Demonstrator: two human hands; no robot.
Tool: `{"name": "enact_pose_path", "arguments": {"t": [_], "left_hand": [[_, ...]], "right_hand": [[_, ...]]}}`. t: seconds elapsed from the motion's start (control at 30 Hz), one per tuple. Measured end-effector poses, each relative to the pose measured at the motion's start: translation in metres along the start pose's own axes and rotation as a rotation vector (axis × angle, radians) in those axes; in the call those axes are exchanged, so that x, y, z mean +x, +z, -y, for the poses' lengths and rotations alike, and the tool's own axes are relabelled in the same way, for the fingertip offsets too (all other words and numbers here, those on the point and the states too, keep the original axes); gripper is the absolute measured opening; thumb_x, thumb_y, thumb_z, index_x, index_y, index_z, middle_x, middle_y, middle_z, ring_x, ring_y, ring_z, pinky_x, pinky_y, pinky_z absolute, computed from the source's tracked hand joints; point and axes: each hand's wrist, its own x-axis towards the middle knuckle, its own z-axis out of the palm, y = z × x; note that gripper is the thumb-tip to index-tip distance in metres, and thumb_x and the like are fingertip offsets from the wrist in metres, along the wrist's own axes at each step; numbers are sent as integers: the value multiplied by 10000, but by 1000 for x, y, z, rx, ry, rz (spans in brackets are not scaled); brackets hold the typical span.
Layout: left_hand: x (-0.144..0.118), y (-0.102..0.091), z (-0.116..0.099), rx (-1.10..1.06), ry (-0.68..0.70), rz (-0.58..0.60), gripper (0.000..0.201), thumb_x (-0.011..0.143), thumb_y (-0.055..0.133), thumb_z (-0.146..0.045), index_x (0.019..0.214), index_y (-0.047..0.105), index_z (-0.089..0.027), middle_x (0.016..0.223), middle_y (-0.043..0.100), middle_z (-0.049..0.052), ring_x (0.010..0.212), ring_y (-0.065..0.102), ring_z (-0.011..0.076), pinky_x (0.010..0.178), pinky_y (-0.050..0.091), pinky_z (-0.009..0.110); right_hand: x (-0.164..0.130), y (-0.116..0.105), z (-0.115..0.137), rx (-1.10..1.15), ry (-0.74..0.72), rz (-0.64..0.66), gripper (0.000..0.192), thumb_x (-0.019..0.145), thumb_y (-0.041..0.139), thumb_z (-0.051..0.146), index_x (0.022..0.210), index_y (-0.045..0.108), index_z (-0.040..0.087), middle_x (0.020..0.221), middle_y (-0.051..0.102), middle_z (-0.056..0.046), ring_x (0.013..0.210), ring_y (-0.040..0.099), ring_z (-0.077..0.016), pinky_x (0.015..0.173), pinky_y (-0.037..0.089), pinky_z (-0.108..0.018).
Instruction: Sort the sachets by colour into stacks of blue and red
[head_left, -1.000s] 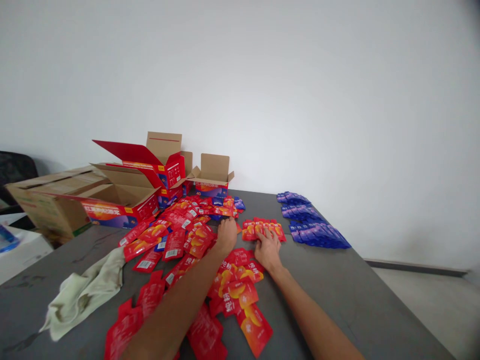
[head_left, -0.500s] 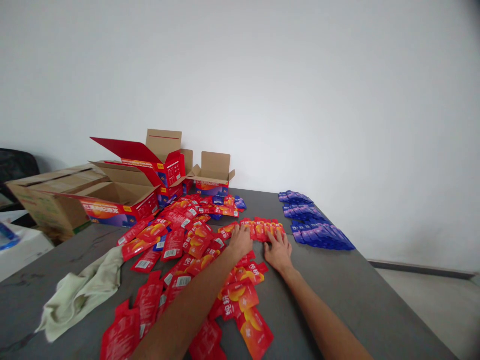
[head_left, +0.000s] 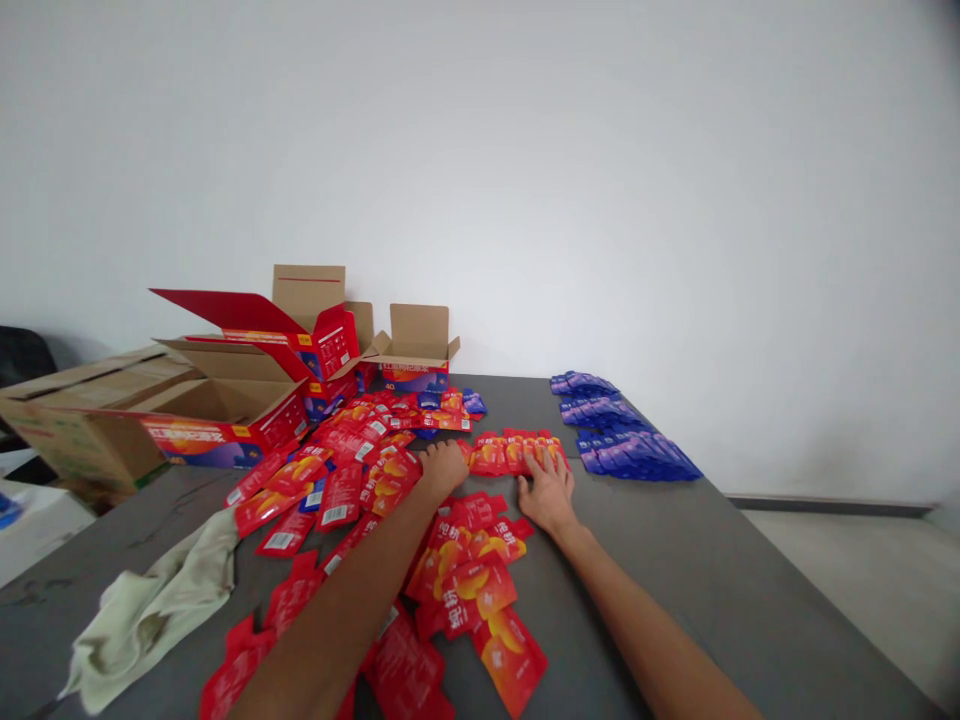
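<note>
Hands on red sachet row

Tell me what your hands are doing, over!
Left hand down on loose red packets. Right hand flat on the tidy red row. Blue packets off right, nothing blocking.

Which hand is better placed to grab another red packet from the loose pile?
Probably the left hand: it rests at the loose red packets. The right hand lies on the neat row.
</note>
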Motion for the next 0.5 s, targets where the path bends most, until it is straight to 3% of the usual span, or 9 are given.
{"name": "enact_pose_path", "arguments": {"t": [0.13,0.3,0.4,0.5], "left_hand": [[-1,-2,5,8,-84,-90,425,845,548,-227,1247,544,-88,1280,545,270,1184,546,381,917,447,488],[4,-18,17,-43,-21,-172,404,832,534,-123,1235,552,-149,1268,566,167,1144,561,273,918,453,364],[7,-28,17,-62,149,-188,357,835,493,-81,1144,624,-204,1224,597,105,1188,521,246,973,410,348],[5,-32,3,-63,441,-145,302,827,494,-75,1009,690,-215,1126,627,84,1155,518,247,1011,368,388]], "right_hand": [[-5,-3,8,19,-29,22,562,880,533,362,1434,503,275,1588,318,-94,1464,196,-352,1139,176,-526],[-7,-3,13,64,-58,-3,550,870,549,337,1413,526,254,1567,357,-99,1455,208,-356,1145,184,-530],[-2,-4,19,161,-96,-81,558,870,547,295,1422,511,226,1532,409,-101,1422,282,-327,1143,241,-493],[2,-7,27,324,-213,-189,564,889,524,275,1439,477,159,1464,485,-132,1348,400,-289,1127,314,-453]]}}
